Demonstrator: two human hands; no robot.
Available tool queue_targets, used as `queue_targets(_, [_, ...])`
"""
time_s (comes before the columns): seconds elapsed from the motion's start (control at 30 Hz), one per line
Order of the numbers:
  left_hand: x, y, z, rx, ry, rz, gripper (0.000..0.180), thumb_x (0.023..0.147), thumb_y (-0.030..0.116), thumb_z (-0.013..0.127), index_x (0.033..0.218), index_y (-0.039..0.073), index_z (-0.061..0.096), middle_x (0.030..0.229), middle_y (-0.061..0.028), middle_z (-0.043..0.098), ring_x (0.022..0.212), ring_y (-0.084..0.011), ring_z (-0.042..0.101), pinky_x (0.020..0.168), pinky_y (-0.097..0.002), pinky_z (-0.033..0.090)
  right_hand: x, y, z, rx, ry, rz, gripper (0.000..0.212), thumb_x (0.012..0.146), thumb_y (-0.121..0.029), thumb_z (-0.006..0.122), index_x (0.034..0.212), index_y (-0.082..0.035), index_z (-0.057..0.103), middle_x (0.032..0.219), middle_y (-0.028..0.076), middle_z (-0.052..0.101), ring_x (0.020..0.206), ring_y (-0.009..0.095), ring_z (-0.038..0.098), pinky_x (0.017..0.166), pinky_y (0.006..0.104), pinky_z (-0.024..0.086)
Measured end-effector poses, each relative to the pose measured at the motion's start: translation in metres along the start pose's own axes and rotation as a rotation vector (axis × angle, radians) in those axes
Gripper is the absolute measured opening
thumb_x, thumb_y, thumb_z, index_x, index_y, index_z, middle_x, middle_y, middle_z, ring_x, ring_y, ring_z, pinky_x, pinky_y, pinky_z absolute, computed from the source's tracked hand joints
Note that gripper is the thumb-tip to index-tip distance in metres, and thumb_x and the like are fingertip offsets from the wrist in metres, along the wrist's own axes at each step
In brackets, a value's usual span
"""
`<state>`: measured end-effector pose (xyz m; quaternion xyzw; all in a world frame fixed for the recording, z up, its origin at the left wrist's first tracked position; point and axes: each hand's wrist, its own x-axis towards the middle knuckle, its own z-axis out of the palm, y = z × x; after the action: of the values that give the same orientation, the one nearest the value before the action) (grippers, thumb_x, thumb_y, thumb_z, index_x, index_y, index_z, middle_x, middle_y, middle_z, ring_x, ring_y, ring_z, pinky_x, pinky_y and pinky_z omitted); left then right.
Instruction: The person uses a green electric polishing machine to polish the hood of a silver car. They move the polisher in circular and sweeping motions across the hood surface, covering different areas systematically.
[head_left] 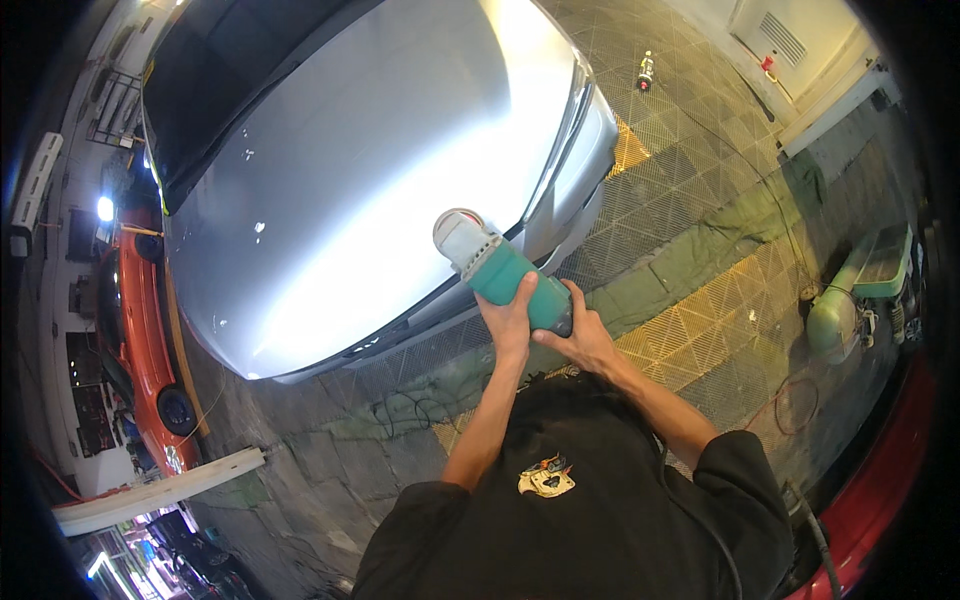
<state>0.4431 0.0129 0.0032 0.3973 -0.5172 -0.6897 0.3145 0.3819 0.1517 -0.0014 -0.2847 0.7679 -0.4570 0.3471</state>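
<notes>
A green power polisher [510, 283] with a silver gear head lies across both my hands, at the front edge of a silver car's hood [400, 190]. The rim of a round reddish pad shows past its head, over the hood; whether it touches the paint I cannot tell. My left hand [508, 322] is closed on the near left side of the green body, thumb on top. Around the rear end my right hand [585, 338] is closed, with its thumb along the near side. Fingers under the tool are hidden. A bright band of light crosses the hood.
A dark cord [725, 555] runs along my right side. On the tiled floor stands a small bottle [646, 72], beyond the bumper. A green tank-like machine [840, 305] sits at right, above a red car panel [885, 490]. An orange car [145, 340] is at far left, near a white post [165, 490].
</notes>
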Motion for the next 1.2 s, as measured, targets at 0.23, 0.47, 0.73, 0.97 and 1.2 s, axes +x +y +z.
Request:
queue_targets(0.23, [0.044, 0.020, 0.066, 0.096, -0.126, -0.004, 0.057, 0.086, 0.024, 0.087, 0.127, -0.002, 0.057, 0.118, -0.0100, 0.064, 0.109, -0.0198, 0.062, 0.096, -0.0381, 0.050, 0.033, -0.001, -0.041, 0.090, 0.132, 0.107, 0.106, 0.087, -0.049, 0.081, 0.157, 0.001, 0.019, 0.114, 0.036, 0.068, 0.108, 0.049, 0.069, 0.095, 0.0486, 0.054])
queue_targets(0.47, [0.041, 0.008, 0.101, 0.109, -0.157, -0.069, 0.099, 0.080, 0.028, 0.090, 0.151, -0.006, 0.030, 0.137, -0.0214, 0.053, 0.125, -0.0304, 0.056, 0.105, -0.0413, 0.048, 0.047, 0.002, -0.073, 0.173, 0.175, 0.054, 0.106, 0.089, -0.049, 0.078, 0.156, 0.004, 0.016, 0.110, 0.039, 0.068, 0.105, 0.053, 0.069, 0.091, 0.0502, 0.056])
queue_targets(0.73, [-0.034, -0.012, 0.061, -0.082, 0.177, -0.034, 0.084, 0.091, 0.032, 0.082, 0.152, -0.004, 0.036, 0.138, -0.0167, 0.051, 0.128, -0.0279, 0.050, 0.109, -0.0408, 0.041, 0.025, -0.004, -0.065, 0.003, -0.162, 0.044, 0.096, 0.091, -0.039, 0.078, 0.157, -0.002, 0.019, 0.115, 0.040, 0.066, 0.110, 0.053, 0.067, 0.095, 0.0514, 0.054])
queue_targets(0.97, [0.002, -0.009, 0.083, -0.035, 0.080, 0.031, 0.083, 0.090, 0.036, 0.082, 0.147, -0.006, 0.039, 0.136, -0.0174, 0.052, 0.125, -0.0268, 0.052, 0.108, -0.0399, 0.041, 0.048, -0.014, -0.084, 0.087, -0.020, 0.017, 0.096, 0.091, -0.044, 0.076, 0.155, 0.003, 0.021, 0.108, 0.041, 0.068, 0.102, 0.055, 0.068, 0.089, 0.0530, 0.056])
queue_targets(1.2, [0.100, 0.052, 0.144, -0.090, -0.049, -0.058, 0.087, 0.087, 0.038, 0.084, 0.141, -0.013, 0.039, 0.126, -0.0214, 0.057, 0.111, -0.0273, 0.061, 0.094, -0.0373, 0.052, 0.128, -0.071, -0.133, 0.067, 0.113, -0.015, 0.090, 0.095, -0.051, 0.070, 0.144, 0.014, 0.030, 0.096, 0.034, 0.070, 0.091, 0.045, 0.074, 0.077, 0.0476, 0.057])
